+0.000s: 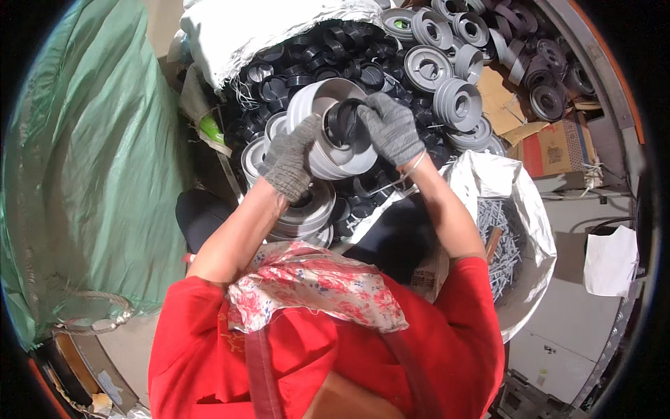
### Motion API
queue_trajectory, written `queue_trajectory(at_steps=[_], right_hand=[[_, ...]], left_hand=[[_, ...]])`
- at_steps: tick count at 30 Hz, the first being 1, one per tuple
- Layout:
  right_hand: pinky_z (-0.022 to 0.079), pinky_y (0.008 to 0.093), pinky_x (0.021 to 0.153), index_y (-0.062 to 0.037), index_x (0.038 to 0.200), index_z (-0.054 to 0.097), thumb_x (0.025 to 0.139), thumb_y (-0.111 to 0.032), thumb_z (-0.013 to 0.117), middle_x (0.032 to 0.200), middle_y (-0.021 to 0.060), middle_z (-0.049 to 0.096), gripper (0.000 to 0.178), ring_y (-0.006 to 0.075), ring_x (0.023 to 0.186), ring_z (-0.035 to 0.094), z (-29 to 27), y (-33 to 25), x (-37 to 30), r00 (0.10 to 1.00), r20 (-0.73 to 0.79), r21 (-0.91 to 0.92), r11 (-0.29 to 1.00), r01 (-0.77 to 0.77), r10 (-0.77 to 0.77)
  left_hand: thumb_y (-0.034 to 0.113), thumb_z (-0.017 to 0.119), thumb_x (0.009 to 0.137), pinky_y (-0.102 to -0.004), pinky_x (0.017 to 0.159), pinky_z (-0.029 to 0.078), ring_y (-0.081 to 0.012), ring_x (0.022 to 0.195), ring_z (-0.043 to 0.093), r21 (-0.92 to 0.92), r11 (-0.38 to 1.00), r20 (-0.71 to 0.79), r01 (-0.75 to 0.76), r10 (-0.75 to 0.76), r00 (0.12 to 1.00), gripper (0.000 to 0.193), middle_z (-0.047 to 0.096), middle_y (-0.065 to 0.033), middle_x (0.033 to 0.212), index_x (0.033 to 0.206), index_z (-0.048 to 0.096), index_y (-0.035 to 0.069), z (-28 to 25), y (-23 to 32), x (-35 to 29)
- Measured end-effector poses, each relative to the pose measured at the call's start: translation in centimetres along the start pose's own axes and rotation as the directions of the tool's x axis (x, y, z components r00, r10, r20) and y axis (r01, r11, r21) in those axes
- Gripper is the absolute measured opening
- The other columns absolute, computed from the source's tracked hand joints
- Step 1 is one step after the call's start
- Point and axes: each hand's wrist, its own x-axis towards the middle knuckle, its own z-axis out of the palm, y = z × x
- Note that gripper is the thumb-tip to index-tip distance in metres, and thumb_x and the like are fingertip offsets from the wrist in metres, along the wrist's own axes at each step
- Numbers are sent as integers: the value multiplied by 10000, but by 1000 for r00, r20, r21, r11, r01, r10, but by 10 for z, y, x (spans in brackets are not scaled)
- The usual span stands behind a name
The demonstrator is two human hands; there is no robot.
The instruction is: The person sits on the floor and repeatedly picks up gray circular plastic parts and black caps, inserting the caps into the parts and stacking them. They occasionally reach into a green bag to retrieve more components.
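My left hand (289, 159), in a grey knitted glove, is closed on the rim of a wide grey plastic ring-shaped part (328, 89) with stepped walls. In my right hand (392, 128), gloved alike, a black ribbed plastic ring (341, 124) is pinched by its right side. That black ring sits tilted at the grey part's central opening; whether it is seated in it I cannot tell. Beneath my hands lies a heap of black threaded rings and caps (307, 59). Beside my left wrist stand stacked grey parts (307, 213).
A white woven sack (279, 21) partly covers the heap at the back. More grey parts (457, 101) pile up at the right. An open white sack (534, 269) holds thin grey pieces. A green tarp (77, 160) hangs at the left; a cardboard box (558, 150) stands far right.
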Motion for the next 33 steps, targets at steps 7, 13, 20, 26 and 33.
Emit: queue_trajectory(at_steps=[7,13,20,26,33], right_hand=[[492,379,765,-9,1148,522,741,-362,709,983,219,601,570,376,907,603,-24,-56,-22,958,267,-175,983,-59,105],[466,423,809,14,1107,519,638,-364,734,1019,223,564,640,372,947,556,-30,-51,-33,902,352,-199,921,334,-251],[455,420,825,-20,1090,546,702,-178,614,1003,187,555,424,337,965,544,-40,-39,-41,661,462,-239,635,734,-591],[477,400,802,2,1116,525,749,-367,686,952,176,600,545,352,917,589,-9,-19,-47,989,138,57,996,-65,57],[425,375,940,61,1320,329,775,-311,672,1174,239,545,744,312,1138,526,-24,-9,-52,968,243,113,989,-99,69]], left_hand=[[198,649,839,-281,643,538,-150,783,622,525,840,35,-137,139,990,300,640,-90,926,1064,602,5,-15,-13,-11],[183,676,816,-276,641,539,-157,744,628,519,854,44,-39,19,999,350,648,-86,947,1099,596,-7,-2,3,-27],[160,675,810,-336,708,577,-217,849,647,477,857,79,197,-265,961,372,637,-125,1003,1125,573,-8,9,10,-17],[205,735,772,-255,651,517,-136,791,625,779,615,111,-123,59,992,392,650,-80,930,1079,598,4,15,-18,-20],[219,775,728,-248,707,501,-98,816,605,771,616,146,-162,77,986,502,647,-48,952,1136,568,15,28,-23,-19]])
